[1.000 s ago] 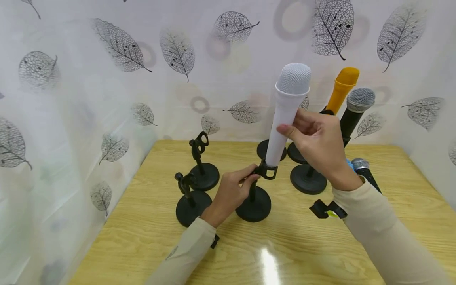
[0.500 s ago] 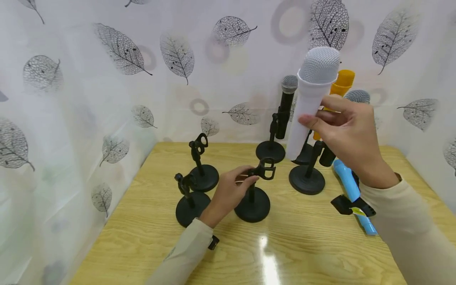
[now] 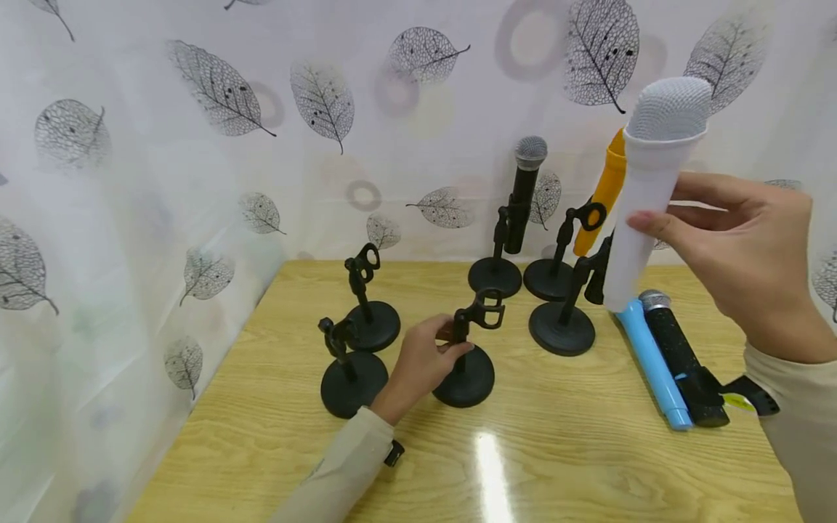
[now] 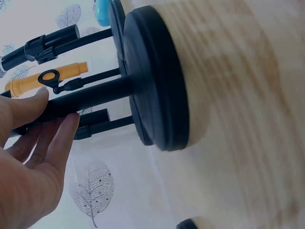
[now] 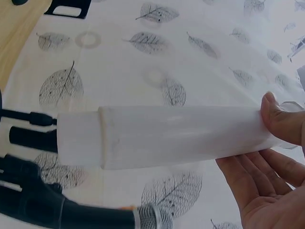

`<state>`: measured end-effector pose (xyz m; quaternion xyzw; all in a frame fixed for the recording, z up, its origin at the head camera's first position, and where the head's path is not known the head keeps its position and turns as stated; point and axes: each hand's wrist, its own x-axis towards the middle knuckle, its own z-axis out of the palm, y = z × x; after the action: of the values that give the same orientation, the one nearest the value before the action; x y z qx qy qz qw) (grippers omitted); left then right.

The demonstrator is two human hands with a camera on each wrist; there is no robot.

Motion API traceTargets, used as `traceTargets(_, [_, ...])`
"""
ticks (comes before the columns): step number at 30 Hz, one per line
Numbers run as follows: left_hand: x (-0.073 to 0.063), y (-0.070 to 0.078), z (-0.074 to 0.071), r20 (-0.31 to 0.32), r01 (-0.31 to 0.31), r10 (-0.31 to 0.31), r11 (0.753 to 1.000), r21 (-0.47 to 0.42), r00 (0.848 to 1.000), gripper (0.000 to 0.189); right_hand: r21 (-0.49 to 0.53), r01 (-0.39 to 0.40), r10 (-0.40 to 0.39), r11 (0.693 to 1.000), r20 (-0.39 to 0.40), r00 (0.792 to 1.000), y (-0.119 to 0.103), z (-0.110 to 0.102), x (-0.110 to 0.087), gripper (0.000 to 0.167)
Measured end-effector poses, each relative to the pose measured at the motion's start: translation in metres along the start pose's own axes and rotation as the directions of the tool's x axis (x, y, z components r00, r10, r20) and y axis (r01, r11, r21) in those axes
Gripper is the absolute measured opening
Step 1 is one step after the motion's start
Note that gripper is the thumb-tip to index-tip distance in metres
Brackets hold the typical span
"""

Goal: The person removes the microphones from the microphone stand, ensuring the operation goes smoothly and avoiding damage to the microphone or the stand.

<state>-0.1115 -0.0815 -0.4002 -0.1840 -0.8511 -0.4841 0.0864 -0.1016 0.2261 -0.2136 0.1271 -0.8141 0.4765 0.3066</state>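
Observation:
A white microphone [image 3: 650, 181] is held upright, slightly tilted, in my right hand [image 3: 752, 247], above the right side of the table. In the right wrist view, thumb and fingers are around the white microphone [image 5: 171, 136] near its head. My left hand [image 3: 418, 367] pinches the post of a black microphone stand [image 3: 472, 385] standing on the table, just below its clip [image 3: 489, 309], which holds nothing. The left wrist view shows thumb and fingers on that post, with the round base [image 4: 159, 81] on the wood.
Two stands with vacant clips, one nearer [image 3: 353, 385] and one farther [image 3: 373, 327], stand left. Behind are stands bearing a black microphone [image 3: 523, 189] and an orange microphone [image 3: 604, 185]. A blue microphone [image 3: 654, 363] and another black microphone [image 3: 673, 341] lie on the right.
The white microphone's lower end was at the clip of the left hand's stand; my right hand has carried it away to the right. My left hand has slid slightly lower on the stand.

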Motion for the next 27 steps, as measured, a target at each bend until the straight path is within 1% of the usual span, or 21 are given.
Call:
traceTargets(4, [0.001,-0.002,0.003,-0.007,0.014,-0.013,0.999,0.038,1.000,0.020,-0.018,-0.108,0.107,0.994,-0.031,0.994,0.013,-0.015,-0.004,0.052])
traceTargets(7, [0.004,-0.004,0.003,-0.003,0.019,-0.019,0.998,0.052,1.000,0.019,0.014,-0.171,0.171,0.985,-0.065,0.983,0.025,-0.024,-0.005,0.054])
traceTargets(10, [0.007,-0.007,0.003,0.002,0.025,-0.025,0.997,0.072,1.000,0.018,0.037,-0.171,0.174,0.985,-0.104,0.979,0.038,-0.032,-0.007,0.056])
traceTargets(12, [0.009,-0.009,0.001,-0.002,0.026,-0.026,0.996,0.084,1.000,0.018,0.032,-0.176,0.179,0.984,-0.118,0.977,0.046,-0.036,-0.009,0.057])
traceTargets(15, [0.013,-0.012,-0.001,-0.019,0.028,-0.026,0.995,0.100,0.999,0.020,-0.032,-0.206,0.201,0.978,-0.124,0.972,0.056,-0.043,-0.013,0.057])
traceTargets(19, [0.017,-0.014,-0.002,-0.034,0.044,-0.041,0.993,0.112,0.999,0.019,-0.132,-0.296,0.286,0.946,-0.090,0.954,0.069,-0.053,-0.019,0.054])
traceTargets(21, [0.019,-0.015,-0.003,-0.039,0.058,-0.053,0.992,0.114,0.998,0.018,-0.200,-0.338,0.331,0.920,-0.069,0.941,0.076,-0.059,-0.021,0.053])
traceTargets(23, [0.022,-0.017,-0.004,-0.047,0.066,-0.060,0.990,0.121,0.997,0.018,-0.255,-0.375,0.373,0.891,-0.059,0.926,0.084,-0.063,-0.023,0.057])
traceTargets(26, [0.025,-0.019,-0.006,-0.067,0.079,-0.071,0.989,0.125,0.995,0.018,-0.298,-0.407,0.411,0.863,-0.054,0.910,0.100,-0.069,-0.024,0.067])
traceTargets(27, [0.027,-0.020,-0.007,-0.074,0.083,-0.074,0.988,0.130,0.995,0.019,-0.296,-0.413,0.417,0.861,-0.054,0.907,0.106,-0.071,-0.023,0.069])
